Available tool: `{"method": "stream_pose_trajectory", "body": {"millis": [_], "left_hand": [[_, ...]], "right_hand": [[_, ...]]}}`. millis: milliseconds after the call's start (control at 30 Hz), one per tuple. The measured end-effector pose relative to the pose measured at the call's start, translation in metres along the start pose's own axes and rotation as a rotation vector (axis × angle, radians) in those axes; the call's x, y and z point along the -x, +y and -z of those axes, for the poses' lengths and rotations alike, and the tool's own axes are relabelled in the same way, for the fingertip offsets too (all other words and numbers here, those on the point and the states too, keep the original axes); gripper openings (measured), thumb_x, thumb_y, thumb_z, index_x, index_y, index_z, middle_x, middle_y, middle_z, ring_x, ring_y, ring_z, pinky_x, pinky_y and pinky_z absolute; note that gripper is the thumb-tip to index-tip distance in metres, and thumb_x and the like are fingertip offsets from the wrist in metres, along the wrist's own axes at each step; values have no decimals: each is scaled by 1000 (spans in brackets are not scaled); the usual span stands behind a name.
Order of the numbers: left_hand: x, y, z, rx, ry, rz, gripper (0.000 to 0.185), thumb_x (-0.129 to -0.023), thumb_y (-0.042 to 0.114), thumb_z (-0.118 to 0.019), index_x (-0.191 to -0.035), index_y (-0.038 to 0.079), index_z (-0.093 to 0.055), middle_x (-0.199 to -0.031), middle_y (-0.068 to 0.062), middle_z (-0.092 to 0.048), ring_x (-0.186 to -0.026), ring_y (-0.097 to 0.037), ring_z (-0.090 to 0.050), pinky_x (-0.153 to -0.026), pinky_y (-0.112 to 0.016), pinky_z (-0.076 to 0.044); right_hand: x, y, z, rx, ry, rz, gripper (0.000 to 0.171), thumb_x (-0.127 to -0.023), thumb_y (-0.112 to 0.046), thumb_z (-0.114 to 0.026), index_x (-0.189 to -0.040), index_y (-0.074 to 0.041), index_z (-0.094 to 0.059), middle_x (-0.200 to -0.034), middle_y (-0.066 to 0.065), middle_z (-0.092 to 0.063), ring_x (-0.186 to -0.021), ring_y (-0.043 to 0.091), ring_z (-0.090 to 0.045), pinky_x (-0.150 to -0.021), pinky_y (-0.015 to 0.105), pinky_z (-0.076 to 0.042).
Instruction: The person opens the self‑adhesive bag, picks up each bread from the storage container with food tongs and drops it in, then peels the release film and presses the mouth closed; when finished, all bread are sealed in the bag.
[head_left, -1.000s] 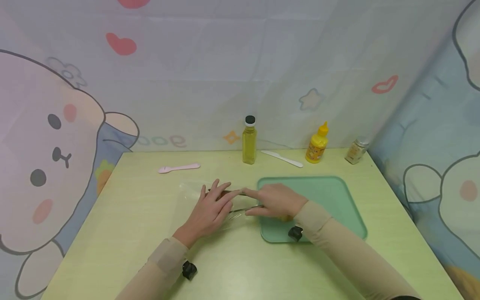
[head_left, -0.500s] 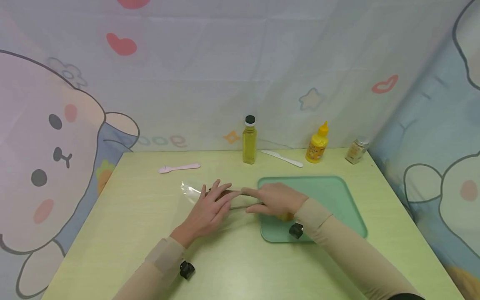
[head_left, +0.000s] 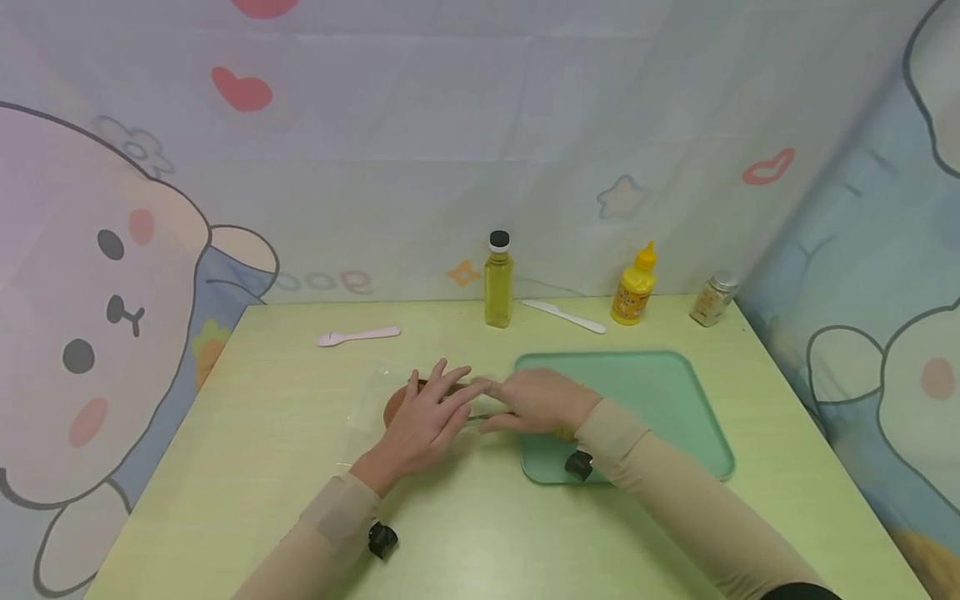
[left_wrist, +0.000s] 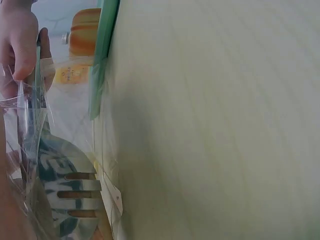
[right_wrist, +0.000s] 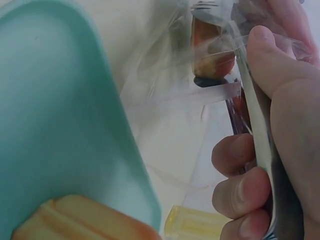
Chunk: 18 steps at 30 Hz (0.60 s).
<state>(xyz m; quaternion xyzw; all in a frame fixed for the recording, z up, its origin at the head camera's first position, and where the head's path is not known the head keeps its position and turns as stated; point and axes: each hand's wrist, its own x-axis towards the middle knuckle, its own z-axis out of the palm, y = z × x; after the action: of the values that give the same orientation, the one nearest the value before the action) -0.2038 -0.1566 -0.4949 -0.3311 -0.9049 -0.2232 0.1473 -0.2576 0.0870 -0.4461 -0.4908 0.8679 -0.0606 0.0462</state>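
My right hand (head_left: 543, 400) grips metal tongs (right_wrist: 255, 105), fingers curled round the handles. The slotted, fork-like end of the tongs (left_wrist: 75, 195) lies inside a clear plastic bag (right_wrist: 165, 65). A reddish-brown rounded piece (head_left: 392, 406) shows beside my left hand; its kind is unclear. The tongs' end lies close against this piece (right_wrist: 205, 37); whether it is clamped is hidden. My left hand (head_left: 423, 417) lies over the bag with its fingers spread and mostly straight, its fingertips near those of my right hand.
A green tray (head_left: 660, 417) on the right carries a bread roll (right_wrist: 85, 220). Along the back stand an oil bottle (head_left: 498, 287), a yellow squeeze bottle (head_left: 632, 292) and a seasoning jar (head_left: 712, 302). A white plastic knife (head_left: 564, 317) and a pink spoon (head_left: 358, 336) lie there too.
Both hands shift slightly, the right one a little left and the left one a little right. More of the reddish-brown piece shows at the left hand's outer side. The bag has shifted.
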Motion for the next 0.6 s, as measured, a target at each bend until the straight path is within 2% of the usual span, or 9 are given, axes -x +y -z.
{"method": "stream_pose_trajectory", "body": {"millis": [133, 267, 433, 600], "left_hand": [[-1, 1, 0, 0, 11, 0, 42, -114, 27, -43, -154, 27, -55, -159, -16, -48, -148, -57, -35, -110, -86, -22], [0, 0, -1, 13, 23, 10, 42, -114, 27, -42, -154, 27, -56, -158, -16, -49, -148, -57, -35, -110, -86, -21], [2, -4, 0, -3, 22, 23, 43, -115, 29, -40, -155, 31, -53, -158, -15, -48, -148, -57, -35, -110, -86, -21], [5, -9, 1, -34, 19, 31, 44, -114, 29, -40, -157, 33, -51, -158, -17, -48, -148, -56, -36, -109, -86, -23]], "right_hand": [[-2, -6, 2, -7, 18, 8, 70, -101, -55, -65, -153, -11, -50, -69, -5, -62, -69, 16, -67, -68, 36, -58], [-6, -8, -1, -33, 19, -19, 71, -99, -57, -66, -153, -14, -48, -75, -1, -68, -74, 19, -71, -68, 39, -60], [-9, -8, -7, -79, 0, -64, 70, -96, -58, -70, -148, -15, -51, -70, -4, -63, -68, 15, -66, -67, 36, -58], [-7, -7, -7, -139, -25, -102, 77, -94, -58, -73, -154, -17, -49, -73, -3, -64, -70, 12, -64, -73, 35, -58]]}}
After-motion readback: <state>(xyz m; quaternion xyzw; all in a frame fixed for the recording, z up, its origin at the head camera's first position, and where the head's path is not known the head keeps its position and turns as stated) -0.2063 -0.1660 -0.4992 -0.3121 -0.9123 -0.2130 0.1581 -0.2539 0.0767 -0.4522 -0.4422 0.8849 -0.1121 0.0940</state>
